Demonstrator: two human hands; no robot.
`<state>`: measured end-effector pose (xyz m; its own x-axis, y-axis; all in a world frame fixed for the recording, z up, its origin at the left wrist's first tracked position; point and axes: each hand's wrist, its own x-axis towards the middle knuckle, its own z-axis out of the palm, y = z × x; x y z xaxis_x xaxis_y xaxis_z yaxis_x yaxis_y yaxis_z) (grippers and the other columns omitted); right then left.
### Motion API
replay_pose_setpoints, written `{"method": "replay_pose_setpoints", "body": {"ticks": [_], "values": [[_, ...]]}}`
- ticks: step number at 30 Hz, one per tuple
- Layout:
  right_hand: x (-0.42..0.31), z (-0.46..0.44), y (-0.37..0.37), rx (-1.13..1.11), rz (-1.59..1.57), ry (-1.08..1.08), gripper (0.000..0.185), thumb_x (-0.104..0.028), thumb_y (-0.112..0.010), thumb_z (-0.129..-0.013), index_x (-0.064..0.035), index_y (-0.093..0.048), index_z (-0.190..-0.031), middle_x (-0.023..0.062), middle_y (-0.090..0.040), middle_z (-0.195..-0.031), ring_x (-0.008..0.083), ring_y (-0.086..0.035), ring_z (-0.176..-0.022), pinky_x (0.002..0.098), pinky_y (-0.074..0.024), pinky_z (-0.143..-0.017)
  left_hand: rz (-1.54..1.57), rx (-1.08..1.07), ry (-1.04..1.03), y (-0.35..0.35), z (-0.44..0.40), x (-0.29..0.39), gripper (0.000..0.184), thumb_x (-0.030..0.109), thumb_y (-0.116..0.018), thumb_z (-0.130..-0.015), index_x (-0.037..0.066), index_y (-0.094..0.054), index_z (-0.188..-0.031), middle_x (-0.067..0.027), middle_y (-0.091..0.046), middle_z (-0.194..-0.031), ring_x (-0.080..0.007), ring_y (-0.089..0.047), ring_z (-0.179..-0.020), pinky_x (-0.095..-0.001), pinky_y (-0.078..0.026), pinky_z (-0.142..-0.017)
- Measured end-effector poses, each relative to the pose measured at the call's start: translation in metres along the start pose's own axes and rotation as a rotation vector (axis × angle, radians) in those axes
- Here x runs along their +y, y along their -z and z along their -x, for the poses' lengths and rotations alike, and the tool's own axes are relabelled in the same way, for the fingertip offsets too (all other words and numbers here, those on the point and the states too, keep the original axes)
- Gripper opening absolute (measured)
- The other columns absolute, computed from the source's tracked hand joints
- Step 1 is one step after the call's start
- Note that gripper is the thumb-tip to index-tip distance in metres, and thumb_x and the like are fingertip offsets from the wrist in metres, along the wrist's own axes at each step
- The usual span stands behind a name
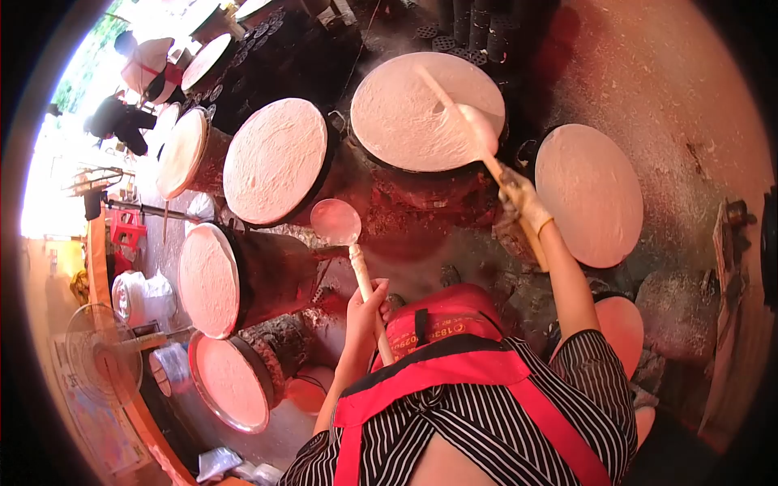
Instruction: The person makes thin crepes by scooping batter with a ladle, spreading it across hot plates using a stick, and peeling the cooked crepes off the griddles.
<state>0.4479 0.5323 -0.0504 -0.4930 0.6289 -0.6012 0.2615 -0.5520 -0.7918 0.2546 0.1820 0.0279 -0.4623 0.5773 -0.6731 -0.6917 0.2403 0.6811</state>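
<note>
My left hand (pixel 367 306) is closed round the wooden handle of a ladle (pixel 335 222), whose round bowl points away from me over the floor between the griddles. My right hand (pixel 523 202), in a stained work glove, grips a long flat wooden stick (pixel 492 168). The stick's far part lies across the round griddle (pixel 397 113) ahead of me, which is coated with pale batter. A smooth pale lump of dough or batter (pixel 478 130) sits against the stick near the griddle's right edge.
More batter-covered round griddles stand around me: one to the right (pixel 589 194) and several to the left, such as this griddle (pixel 275 162). Perforated black cylinders (pixel 478 32) stand at the back. A fan (pixel 101 352) is at lower left. Other people (pixel 150 69) are at far left.
</note>
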Motion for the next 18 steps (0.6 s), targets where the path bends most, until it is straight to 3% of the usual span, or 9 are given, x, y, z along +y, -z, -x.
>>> {"method": "replay_pose_setpoints", "body": {"ticks": [1,3,5,8,10,12,13,15,18], "values": [[-0.005,-0.018,0.002,0.055,0.08,0.166,0.038,-0.028,-0.045,-0.102,-0.0297,-0.049,-0.14,-0.0041,-0.048,-0.063,0.008,-0.036,-0.041,0.0251,-0.0292,-0.036,-0.014,0.002,0.008,-0.006,0.001,0.0,0.02,0.016,-0.064,-0.093,0.003,-0.057,-0.106,0.0001,-0.054,-0.072,-0.0058,-0.042,-0.052,-0.0214,-0.035,-0.044],[-0.025,-0.038,-0.014,0.076,0.044,0.222,0.039,-0.029,-0.046,-0.101,-0.0238,-0.051,-0.139,-0.001,-0.05,-0.065,0.0097,-0.037,-0.039,0.0276,-0.0316,-0.036,-0.048,-0.001,0.026,-0.018,0.003,0.003,0.02,0.016,-0.065,-0.093,0.003,-0.057,-0.107,0.0013,-0.051,-0.066,-0.0051,-0.039,-0.047,-0.0207,-0.032,-0.041],[-0.019,-0.059,-0.046,0.16,0.307,0.284,0.039,-0.028,-0.051,-0.099,-0.0191,-0.053,-0.137,0.0066,-0.06,-0.074,0.0168,-0.052,-0.05,0.0342,-0.0458,-0.048,-0.066,-0.007,0.014,-0.027,0.003,0.006,0.023,0.02,-0.063,-0.094,0.004,-0.056,-0.11,0.0013,-0.05,-0.065,-0.0048,-0.037,-0.044,-0.0205,-0.031,-0.038],[0.008,-0.085,-0.061,-0.029,0.471,0.453,0.036,-0.018,-0.056,-0.094,-0.0071,-0.058,-0.129,0.0118,-0.069,-0.108,0.0242,-0.063,-0.096,0.0352,-0.0473,-0.088,-0.03,0.01,-0.005,-0.033,0.001,0.016,0.026,0.025,-0.06,-0.096,0.007,-0.054,-0.114,0.0012,-0.049,-0.063,-0.0048,-0.036,-0.042,-0.0203,-0.03,-0.037],[-0.002,-0.022,-0.064,0.033,0.188,0.444,0.038,-0.015,-0.058,-0.094,-0.007,-0.057,-0.131,0.0089,-0.069,-0.109,0.0211,-0.062,-0.092,0.0316,-0.0481,-0.083,-0.042,0.001,-0.022,-0.024,-0.003,0.019,0.026,0.031,-0.056,-0.098,0.011,-0.052,-0.114,0.0013,-0.049,-0.064,-0.0054,-0.038,-0.043,-0.0211,-0.031,-0.037],[0.019,-0.014,-0.063,0.269,-0.262,0.418,0.041,-0.019,-0.059,-0.095,-0.0132,-0.055,-0.135,-0.0012,-0.06,-0.089,0.01,-0.049,-0.065,0.0227,-0.0374,-0.056,-0.063,0.017,-0.004,-0.02,-0.005,0.027,0.024,0.029,-0.057,-0.098,0.01,-0.052,-0.112,0.0017,-0.048,-0.065,-0.006,-0.041,-0.046,-0.0214,-0.033,-0.039],[0.026,-0.011,-0.077,0.401,-0.486,0.495,0.042,-0.023,-0.058,-0.096,-0.0182,-0.054,-0.137,-0.0088,-0.05,-0.07,0.0016,-0.036,-0.044,0.0167,-0.0252,-0.036,-0.07,0.023,0.004,-0.02,-0.006,0.029,0.023,0.028,-0.058,-0.098,0.01,-0.052,-0.111,0.0019,-0.048,-0.066,-0.0063,-0.042,-0.048,-0.0216,-0.034,-0.04],[0.03,-0.003,-0.104,0.216,-0.577,0.349,0.042,-0.022,-0.061,-0.095,-0.021,-0.055,-0.136,-0.0078,-0.048,-0.067,0.0021,-0.036,-0.042,0.0182,-0.0277,-0.035,-0.113,-0.027,-0.073,-0.017,-0.017,0.026,0.018,0.023,-0.058,-0.098,0.009,-0.052,-0.107,0.0012,-0.049,-0.072,-0.0067,-0.046,-0.055,-0.0209,-0.037,-0.045],[0.012,-0.003,-0.106,0.145,-0.215,0.266,0.041,-0.021,-0.062,-0.094,-0.0212,-0.056,-0.134,-0.0057,-0.047,-0.065,0.0043,-0.033,-0.039,0.0222,-0.0259,-0.035,0.006,-0.111,-0.007,-0.027,-0.014,0.04,0.011,0.018,-0.057,-0.098,0.009,-0.052,-0.1,0.0009,-0.05,-0.077,-0.0052,-0.045,-0.058,-0.0182,-0.034,-0.046]]}}
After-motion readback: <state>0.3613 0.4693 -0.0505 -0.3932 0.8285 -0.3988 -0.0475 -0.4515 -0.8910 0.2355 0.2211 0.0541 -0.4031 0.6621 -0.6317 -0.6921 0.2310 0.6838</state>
